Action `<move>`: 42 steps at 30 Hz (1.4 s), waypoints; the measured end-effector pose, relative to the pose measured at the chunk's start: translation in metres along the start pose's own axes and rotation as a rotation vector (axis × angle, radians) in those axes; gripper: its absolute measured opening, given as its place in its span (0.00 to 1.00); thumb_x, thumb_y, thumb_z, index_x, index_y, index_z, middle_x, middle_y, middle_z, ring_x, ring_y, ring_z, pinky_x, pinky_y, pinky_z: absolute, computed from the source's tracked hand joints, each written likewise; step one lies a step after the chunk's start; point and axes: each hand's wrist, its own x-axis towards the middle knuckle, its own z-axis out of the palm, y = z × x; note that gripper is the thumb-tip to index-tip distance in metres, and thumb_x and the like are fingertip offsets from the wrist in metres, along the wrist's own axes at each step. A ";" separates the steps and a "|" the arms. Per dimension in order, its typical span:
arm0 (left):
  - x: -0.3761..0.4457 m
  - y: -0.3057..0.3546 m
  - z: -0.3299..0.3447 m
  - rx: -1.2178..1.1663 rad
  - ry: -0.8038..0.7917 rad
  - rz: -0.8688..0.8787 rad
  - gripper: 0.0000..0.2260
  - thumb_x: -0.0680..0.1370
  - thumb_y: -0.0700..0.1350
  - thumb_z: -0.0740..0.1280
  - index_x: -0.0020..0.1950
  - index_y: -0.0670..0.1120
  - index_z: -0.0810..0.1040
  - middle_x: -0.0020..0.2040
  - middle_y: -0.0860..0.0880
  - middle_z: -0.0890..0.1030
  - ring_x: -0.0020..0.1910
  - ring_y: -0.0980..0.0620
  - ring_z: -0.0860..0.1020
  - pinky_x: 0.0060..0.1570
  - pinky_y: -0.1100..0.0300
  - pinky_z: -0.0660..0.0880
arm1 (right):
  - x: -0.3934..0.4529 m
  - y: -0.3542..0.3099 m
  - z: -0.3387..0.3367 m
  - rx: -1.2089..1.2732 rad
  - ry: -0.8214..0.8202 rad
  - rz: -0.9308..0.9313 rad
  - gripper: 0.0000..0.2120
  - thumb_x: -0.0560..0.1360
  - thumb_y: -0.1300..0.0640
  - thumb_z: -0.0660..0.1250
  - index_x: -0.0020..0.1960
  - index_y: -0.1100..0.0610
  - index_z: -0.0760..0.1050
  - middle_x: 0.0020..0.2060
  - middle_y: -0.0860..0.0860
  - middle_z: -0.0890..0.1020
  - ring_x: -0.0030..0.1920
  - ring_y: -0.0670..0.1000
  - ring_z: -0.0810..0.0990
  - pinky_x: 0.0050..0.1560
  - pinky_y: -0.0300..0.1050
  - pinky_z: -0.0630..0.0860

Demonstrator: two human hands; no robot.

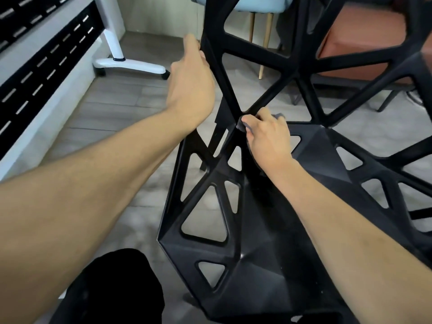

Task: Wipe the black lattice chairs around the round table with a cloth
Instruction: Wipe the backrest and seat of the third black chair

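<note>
The black lattice chair fills the centre and right of the view. Its seat slopes toward the camera and its backrest rises at the top of the frame. Both parts consist of flat panels and bars with triangular openings.

Left hand: positioned at the left outer edge of the backrest. The fingers wrap around the edge bar and are hidden behind it; the thumb points up along the bar. The hand is clamped on the chair frame.

Right hand: positioned at the junction where the backrest bars meet the rear of the seat. The fingers are curled and clamped on a grey cloth. The cloth shows only as small folds beside the thumb and past the knuckles; the remainder is covered by the hand. The cloth is pressed against the chair at the junction.

Both forearms are bare and extend from the lower corners of the frame. A dark trouser leg appears at the bottom left.

Surroundings: a grey wood-pattern floor lies beneath the chair. A white wheeled stand is at the upper left. 1 light blue chair with wooden legs stands behind the backrest. A brown sofa is visible through the lattice at the upper right.
</note>
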 end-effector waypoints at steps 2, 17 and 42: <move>-0.002 0.001 0.000 0.002 -0.002 0.003 0.07 0.82 0.43 0.46 0.53 0.49 0.63 0.39 0.50 0.72 0.38 0.48 0.71 0.30 0.53 0.67 | 0.013 -0.008 -0.006 -0.119 -0.064 -0.076 0.05 0.72 0.64 0.70 0.44 0.56 0.80 0.40 0.55 0.76 0.29 0.56 0.65 0.40 0.52 0.71; -0.006 0.007 -0.001 0.082 0.030 0.034 0.08 0.81 0.44 0.47 0.54 0.50 0.64 0.41 0.46 0.75 0.38 0.44 0.72 0.34 0.48 0.73 | 0.019 -0.008 -0.015 0.101 -0.300 0.183 0.09 0.78 0.61 0.62 0.55 0.58 0.78 0.54 0.58 0.76 0.48 0.65 0.81 0.48 0.55 0.75; -0.001 0.002 0.003 0.277 0.098 0.117 0.08 0.81 0.49 0.47 0.55 0.51 0.63 0.45 0.39 0.80 0.44 0.34 0.78 0.43 0.35 0.79 | 0.017 0.092 -0.028 -0.060 -0.310 0.660 0.12 0.79 0.56 0.66 0.60 0.60 0.76 0.59 0.58 0.79 0.58 0.62 0.81 0.54 0.51 0.76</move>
